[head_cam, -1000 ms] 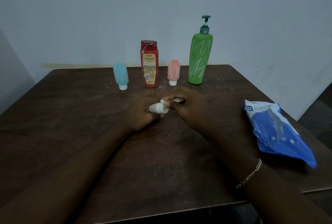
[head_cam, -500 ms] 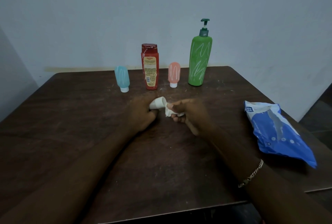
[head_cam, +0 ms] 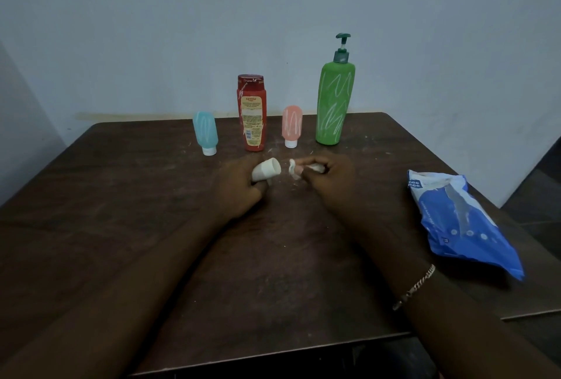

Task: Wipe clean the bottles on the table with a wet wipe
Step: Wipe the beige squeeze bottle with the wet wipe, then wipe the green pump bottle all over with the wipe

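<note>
Pump bottle (head_cam: 334,105): green, white scribbles, dark green pump; tall bottle (head_cam: 251,113): red, yellow label; small tubes: light blue (head_cam: 205,134) and pink (head_cam: 292,123), white caps; wipes pack (head_cam: 461,220): blue, white; table (head_cam: 121,211): dark brown.

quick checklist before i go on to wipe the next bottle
1. Left hand grips the small white bottle: ok.
2. Wet wipe in right hand: ok, bunched up.
3. Wipe touching the white bottle: not ok, apart.
4. White bottle fully clean: cannot tell.
5. Blue bottle, red bottle, pink bottle, green pump bottle upright, white scribbles showing: ok.
6. Wipes pack within reach: ok.
</note>
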The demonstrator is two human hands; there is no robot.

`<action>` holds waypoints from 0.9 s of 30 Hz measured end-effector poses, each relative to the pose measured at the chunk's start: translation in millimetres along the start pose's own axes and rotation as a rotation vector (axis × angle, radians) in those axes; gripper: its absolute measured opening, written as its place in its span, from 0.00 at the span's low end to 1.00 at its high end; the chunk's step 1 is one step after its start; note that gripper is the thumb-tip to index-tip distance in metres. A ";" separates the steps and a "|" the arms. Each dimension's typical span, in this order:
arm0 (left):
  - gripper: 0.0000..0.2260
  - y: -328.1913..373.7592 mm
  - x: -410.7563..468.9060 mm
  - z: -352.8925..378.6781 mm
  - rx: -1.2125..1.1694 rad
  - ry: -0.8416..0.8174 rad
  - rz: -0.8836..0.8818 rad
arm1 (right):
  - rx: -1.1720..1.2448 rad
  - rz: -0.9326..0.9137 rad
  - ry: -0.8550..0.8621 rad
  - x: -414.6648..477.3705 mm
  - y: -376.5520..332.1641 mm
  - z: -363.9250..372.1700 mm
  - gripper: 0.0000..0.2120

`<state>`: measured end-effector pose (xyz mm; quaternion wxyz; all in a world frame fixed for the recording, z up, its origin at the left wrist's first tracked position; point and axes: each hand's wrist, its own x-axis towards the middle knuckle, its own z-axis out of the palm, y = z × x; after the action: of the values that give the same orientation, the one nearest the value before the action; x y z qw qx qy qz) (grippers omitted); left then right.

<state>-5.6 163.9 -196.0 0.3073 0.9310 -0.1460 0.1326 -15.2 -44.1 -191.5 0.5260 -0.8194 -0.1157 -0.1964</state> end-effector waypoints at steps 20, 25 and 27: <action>0.16 92.3 88.7 -10.2 -0.042 -0.099 0.153 | 0.117 0.340 0.375 30.9 60.3 -52.5 0.19; 0.18 132.4 146.4 16.9 0.047 -0.033 0.223 | 0.080 0.398 0.639 40.1 72.2 -47.8 0.13; 0.18 148.7 166.4 33.0 0.053 -0.061 0.255 | 0.081 0.448 0.681 41.9 76.4 -47.1 0.11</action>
<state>100.5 -2.2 -86.2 0.2587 0.9162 -0.2689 0.1461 43.1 -119.6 -217.9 0.5960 -0.6911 0.2386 -0.3321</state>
